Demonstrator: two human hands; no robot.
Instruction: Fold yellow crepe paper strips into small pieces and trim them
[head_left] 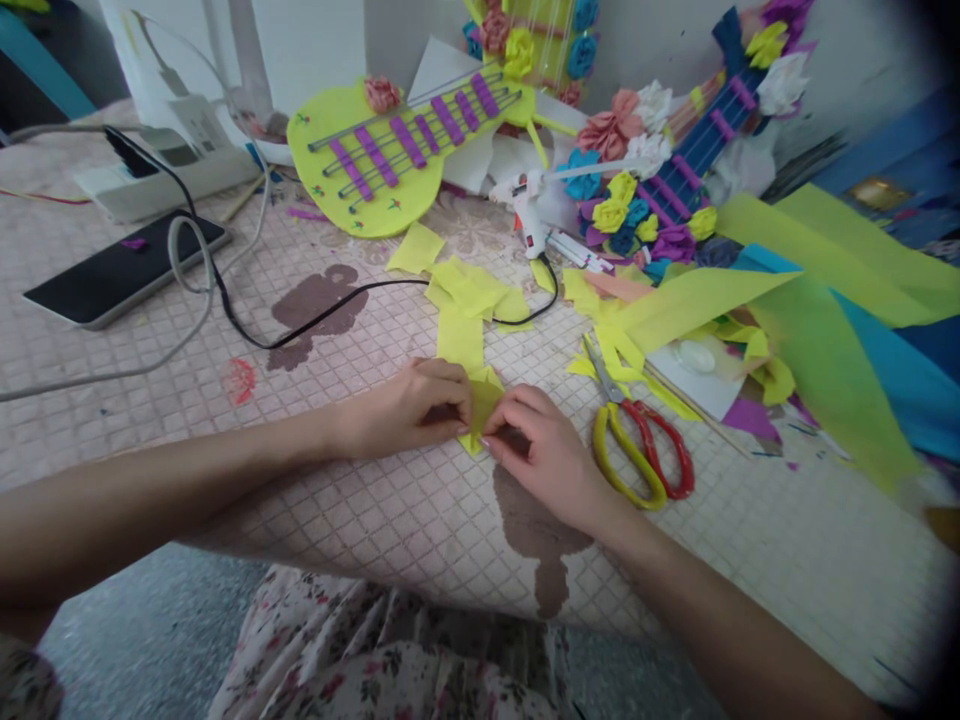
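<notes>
A small piece of yellow crepe paper (485, 396) is pinched between both hands, low over the quilted tablecloth. My left hand (409, 408) is closed on its left side, thumb against bent fingers. On the right side, my right hand (544, 450) grips the paper's lower edge with thumb and fingertips. Just beyond the hands lie several cut yellow paper pieces (465, 290), partly overlapping. Scissors (637, 440) with one yellow and one red handle loop rest right of my right hand, blades toward the far side.
A glue gun (529, 215) stands behind the paper pieces, its black cord (322, 325) crossing the table. Paper guitars (405, 150) with flowers stand at the back. A phone (127, 265) and power strip (161, 170) lie left; crepe sheets (832, 370) heap at right.
</notes>
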